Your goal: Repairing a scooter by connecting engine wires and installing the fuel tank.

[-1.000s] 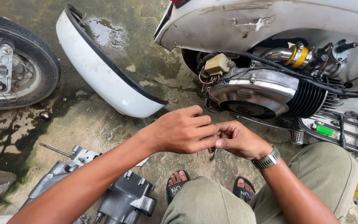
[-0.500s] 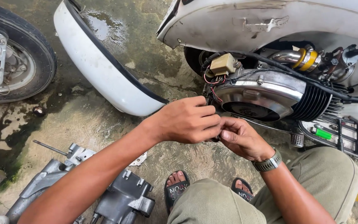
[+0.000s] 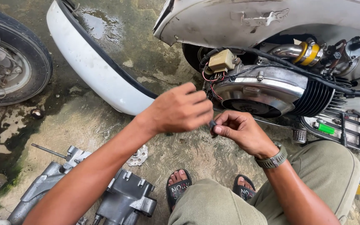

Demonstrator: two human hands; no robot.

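My left hand [image 3: 182,109] and my right hand [image 3: 240,131] meet in front of a scooter engine [image 3: 267,91]. Both pinch a small dark part [image 3: 213,123] between their fingertips; what it is stays unclear because the fingers cover most of it. A watch sits on my right wrist. The engine shows a chrome round cover, black cooling fins, a beige box with red wires [image 3: 221,60] and a yellow spring [image 3: 309,52], under the white scooter body [image 3: 246,21].
A white side panel [image 3: 92,71] lies on the wet concrete floor at upper left, a wheel [image 3: 9,62] beyond it. Grey engine casings [image 3: 121,200] and a small round metal piece [image 3: 138,156] lie at lower left. My sandalled feet [image 3: 180,187] are below.
The view has shifted a little and both hands have lifted slightly toward the engine, still joined on the small part.
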